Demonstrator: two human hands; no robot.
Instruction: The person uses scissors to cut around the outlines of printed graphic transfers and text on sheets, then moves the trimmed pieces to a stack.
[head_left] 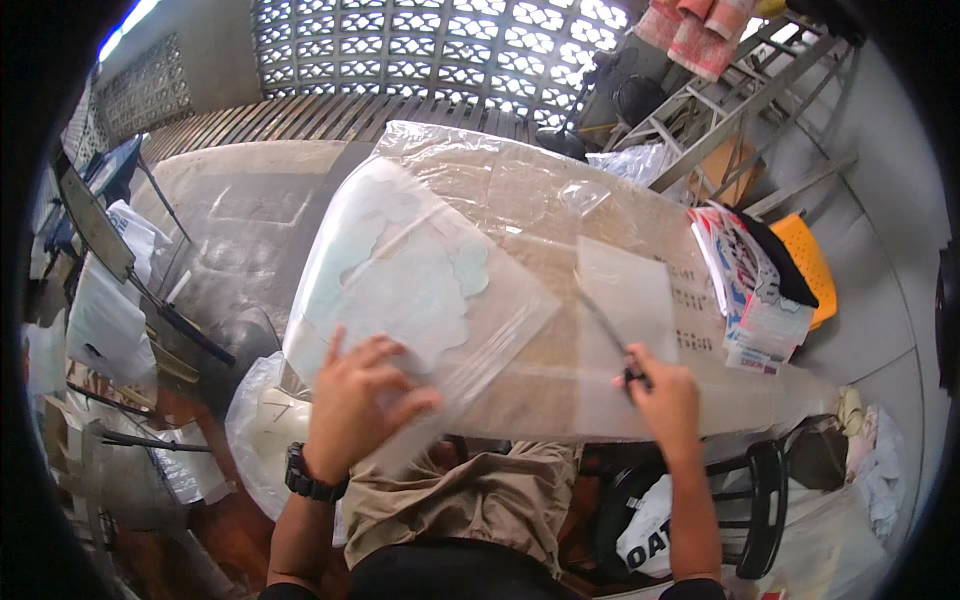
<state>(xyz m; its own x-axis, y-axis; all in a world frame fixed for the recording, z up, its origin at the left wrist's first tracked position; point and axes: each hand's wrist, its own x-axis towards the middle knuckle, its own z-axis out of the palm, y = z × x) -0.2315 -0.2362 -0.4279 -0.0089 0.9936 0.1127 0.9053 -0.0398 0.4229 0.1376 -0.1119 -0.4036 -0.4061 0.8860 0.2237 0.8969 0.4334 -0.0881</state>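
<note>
My left hand (362, 405), a black watch on its wrist, is spread over the lower edge of a translucent sheet (500, 305). Under that sheet show pale blue-green cut shapes (410, 290) with wavy edges. In my right hand (665, 400) is a pair of scissors (603, 320) with a long, thin grey blade and dark handles. The blade points up and left, over a narrow translucent strip (630, 290). Whether the blade touches the strip I cannot tell. My fingers partly hide the handles.
The plastic-covered ironing-board-like table (540, 180) spans the middle. To its right lie printed papers (760, 335) and a yellow plastic basket (808, 260). A ladder (730, 110) leans at the back right. A black chair (765, 510) stands near me on the right.
</note>
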